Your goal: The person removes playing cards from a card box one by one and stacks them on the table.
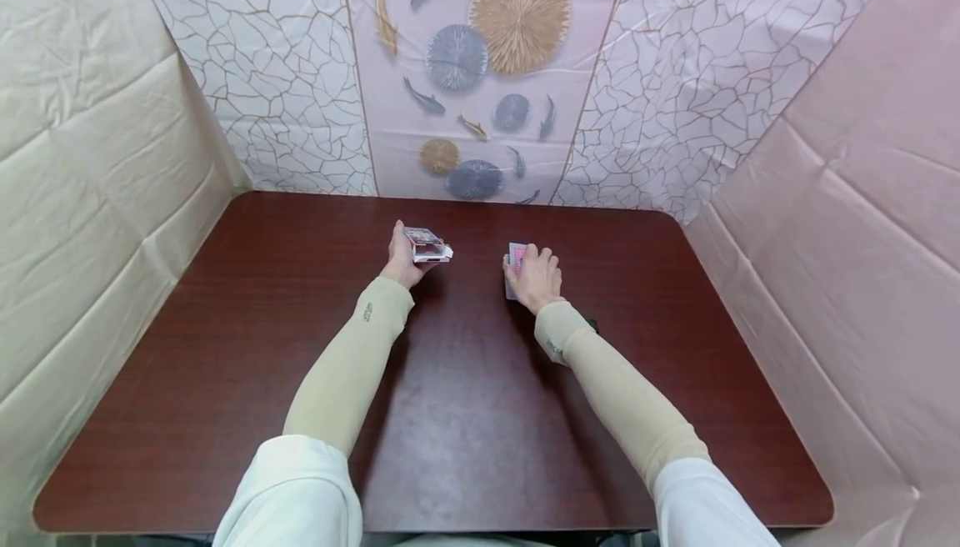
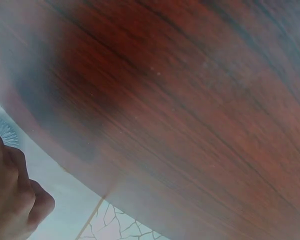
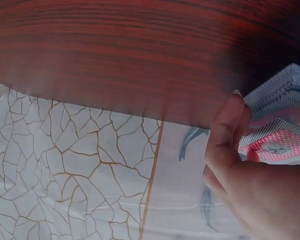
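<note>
My left hand grips a small card box above the far middle of the table. Its end facing me stands open, with white edges showing. In the left wrist view only the curled knuckles of the left hand appear; the box is out of sight there. To the right, my right hand holds playing cards with pink-red patterned backs, thumb on the near side. The right wrist view shows the held cards beside a further thick stack of cards; whether the two join is hidden.
A dark red-brown wooden table lies beneath both hands. Behind its far edge hangs a patterned cloth with fish and round motifs. Pale padded fabric walls stand on the left and right.
</note>
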`<state>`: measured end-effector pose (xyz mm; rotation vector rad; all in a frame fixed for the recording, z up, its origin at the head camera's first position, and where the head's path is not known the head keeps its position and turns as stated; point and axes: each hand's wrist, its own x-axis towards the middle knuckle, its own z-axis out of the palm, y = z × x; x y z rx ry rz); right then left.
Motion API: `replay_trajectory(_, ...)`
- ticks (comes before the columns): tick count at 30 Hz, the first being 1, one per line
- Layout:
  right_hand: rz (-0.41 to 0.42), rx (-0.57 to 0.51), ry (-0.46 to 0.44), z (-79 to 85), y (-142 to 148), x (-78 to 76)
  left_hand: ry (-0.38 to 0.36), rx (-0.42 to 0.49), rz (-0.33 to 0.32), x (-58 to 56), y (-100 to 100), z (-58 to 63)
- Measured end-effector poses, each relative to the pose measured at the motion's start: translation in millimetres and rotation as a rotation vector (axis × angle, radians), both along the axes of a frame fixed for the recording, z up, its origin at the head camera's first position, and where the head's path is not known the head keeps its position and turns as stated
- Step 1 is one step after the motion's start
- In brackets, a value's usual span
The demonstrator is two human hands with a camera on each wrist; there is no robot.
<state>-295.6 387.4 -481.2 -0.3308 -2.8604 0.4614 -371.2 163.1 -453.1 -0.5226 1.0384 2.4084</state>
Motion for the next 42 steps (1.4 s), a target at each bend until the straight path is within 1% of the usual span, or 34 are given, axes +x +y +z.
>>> replay_trajectory(3,-0.003,0.027,-0.01,-3.1,0.5,0.2,-0.005,0.001,-0.004,-1.1,0.7,-0.6)
replay_trajectory(10,-0.001,0.08,-0.032,-8.2,-0.5,-0.8,-0.014,0.005,0.01,-1.9,1.5,-0.9)
replay_trajectory(14,-0.005,0.118,-0.051,-8.6,-3.6,-1.6,-0.012,0.019,-0.001,-1.7,1.0,0.5)
replay_trajectory(17,-0.013,0.137,-0.045,-8.5,-6.2,-2.3,-0.007,0.031,-0.008,-1.7,-0.5,2.0)
replay_trajectory(22,-0.027,0.158,-0.058,-10.1,-8.3,-2.9,-0.016,0.01,0.008,-3.8,0.0,2.4)
replay_trajectory(26,-0.032,0.162,-0.088,-12.4,-9.1,-3.6,-0.037,0.001,0.018,-11.3,2.0,-5.3)
replay_trajectory(27,-0.032,0.162,-0.092,-12.7,-9.5,-4.0,-0.017,0.037,0.005,-20.5,0.6,-17.7)
replay_trajectory(30,-0.03,0.167,-0.094,-10.3,-10.1,-3.9,-0.013,0.046,0.0,-24.3,1.9,-21.0)
replay_trajectory(31,-0.023,0.165,-0.084,-8.2,-11.2,-4.0,-0.008,0.045,0.001,-23.6,2.2,-19.8)
replay_trajectory(33,0.003,0.162,-0.051,-2.4,-14.7,-4.7,0.004,0.031,0.001,-20.9,2.3,-16.2)
replay_trajectory(34,0.029,0.149,-0.021,1.7,-17.6,-5.3,-0.012,-0.007,0.012,-11.9,3.8,-3.8)
replay_trajectory(36,0.102,0.09,0.056,12.9,-25.9,-5.6,-0.002,-0.012,0.0,-7.3,2.9,1.4)
replay_trajectory(39,0.271,-0.054,0.15,32.3,-42.9,-4.6,0.007,-0.007,-0.014,-3.3,3.1,6.6)
replay_trajectory(41,0.385,-0.148,0.177,44.7,-54.5,-2.6,0.007,0.0,-0.021,-2.2,3.7,8.6)
replay_trajectory(42,0.433,-0.177,0.178,49.6,-59.8,-1.8,0.008,-0.003,-0.019,-2.9,5.2,8.5)
